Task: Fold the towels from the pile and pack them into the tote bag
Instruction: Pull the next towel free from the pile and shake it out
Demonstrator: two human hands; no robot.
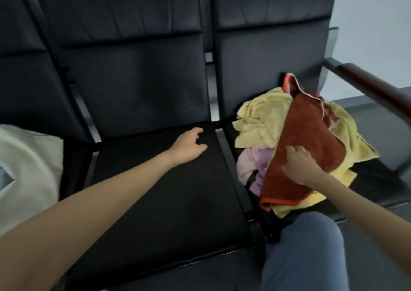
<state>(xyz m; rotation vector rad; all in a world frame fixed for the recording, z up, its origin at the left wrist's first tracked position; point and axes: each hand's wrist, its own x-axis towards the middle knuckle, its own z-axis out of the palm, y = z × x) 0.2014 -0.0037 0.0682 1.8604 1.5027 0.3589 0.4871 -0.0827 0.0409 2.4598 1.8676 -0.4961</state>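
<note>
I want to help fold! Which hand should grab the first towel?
The right hand: it already rests on the rust-red towel topping the pile. The left hand hovers over the empty middle seat.

Rumpled towel pile [298, 144] on seat, cream tote bag [26, 168] leftward

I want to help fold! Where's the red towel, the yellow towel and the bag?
red towel [307, 139], head view, middle of its top face.
yellow towel [260, 121], head view, crumpled left part.
bag [29, 164], head view, its pale side at the left edge.
</note>
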